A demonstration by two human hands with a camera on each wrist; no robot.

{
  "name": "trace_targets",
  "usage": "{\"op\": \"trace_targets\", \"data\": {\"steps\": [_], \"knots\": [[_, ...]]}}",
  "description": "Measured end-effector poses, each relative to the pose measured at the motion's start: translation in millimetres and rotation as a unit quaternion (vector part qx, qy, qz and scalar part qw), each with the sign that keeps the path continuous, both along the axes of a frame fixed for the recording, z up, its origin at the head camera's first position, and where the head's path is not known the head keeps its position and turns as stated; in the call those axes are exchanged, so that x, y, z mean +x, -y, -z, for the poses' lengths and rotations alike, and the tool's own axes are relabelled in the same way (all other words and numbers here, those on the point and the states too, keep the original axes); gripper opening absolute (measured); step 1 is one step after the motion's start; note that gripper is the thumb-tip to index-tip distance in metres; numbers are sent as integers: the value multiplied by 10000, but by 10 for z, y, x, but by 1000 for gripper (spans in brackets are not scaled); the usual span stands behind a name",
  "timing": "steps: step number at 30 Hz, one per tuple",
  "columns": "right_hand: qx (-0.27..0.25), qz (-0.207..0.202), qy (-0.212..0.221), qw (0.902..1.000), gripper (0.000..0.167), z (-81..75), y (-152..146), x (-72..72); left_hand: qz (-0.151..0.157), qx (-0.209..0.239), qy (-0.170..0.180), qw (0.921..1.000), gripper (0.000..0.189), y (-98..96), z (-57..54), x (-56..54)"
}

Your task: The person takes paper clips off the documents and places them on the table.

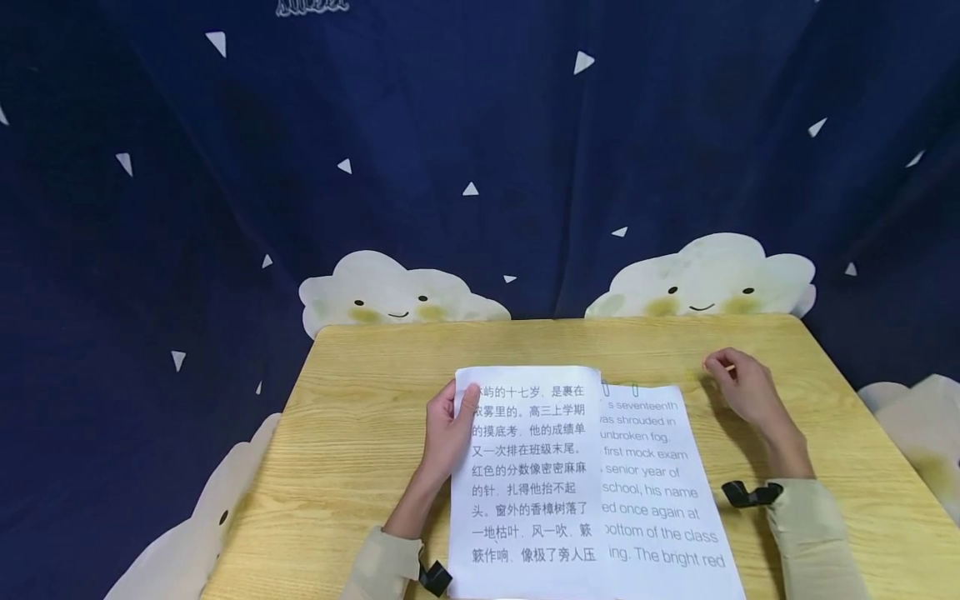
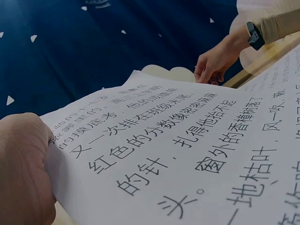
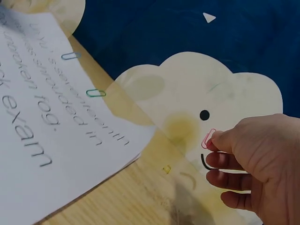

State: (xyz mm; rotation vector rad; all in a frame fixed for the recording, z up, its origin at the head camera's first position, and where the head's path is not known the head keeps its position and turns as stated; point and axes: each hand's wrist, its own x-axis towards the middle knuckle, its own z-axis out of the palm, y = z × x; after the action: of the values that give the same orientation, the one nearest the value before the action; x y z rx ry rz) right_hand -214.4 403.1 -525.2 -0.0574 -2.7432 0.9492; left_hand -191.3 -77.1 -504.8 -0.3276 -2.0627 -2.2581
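In the head view, my left hand grips the left edge of a white sheet with printed Chinese text, thumb on top. That sheet covers the left part of a stack of English-text paper. At the stack's top edge sit a green paper clip and a blue paper clip. To the right of the papers, above the table, my right hand pinches a pink paper clip between thumb and index finger. Its other fingers are bent, seen best in the right wrist view.
The papers lie on a light wooden table. Behind it hangs a dark blue cloth with white triangles and smiling clouds. A small yellow object or mark shows near the table's far edge; its kind is unclear.
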Motion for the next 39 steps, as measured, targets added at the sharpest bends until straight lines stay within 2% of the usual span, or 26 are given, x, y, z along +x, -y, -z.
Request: {"op": "trace_targets", "data": {"steps": [11,17,23,31,39], "knots": [[83,92,52,9999,31,159,-89,-97,-31,37,31,10000,34,8,-4,10],[67,162,380,9991,31,209,-93,-102,-41,-29,32,10000,33,11,2,4],[87,222,515,9984,32,270,-114,-116,-27,2,9,10000,33,8,8,-11],[155,319,568,9978,29,279,-82,-133,-25,31,14,10000,33,12,29,-13],[134,612,824,9946,27,280,-61,-204,-70,16,93,9999,32,20,31,-29]]}}
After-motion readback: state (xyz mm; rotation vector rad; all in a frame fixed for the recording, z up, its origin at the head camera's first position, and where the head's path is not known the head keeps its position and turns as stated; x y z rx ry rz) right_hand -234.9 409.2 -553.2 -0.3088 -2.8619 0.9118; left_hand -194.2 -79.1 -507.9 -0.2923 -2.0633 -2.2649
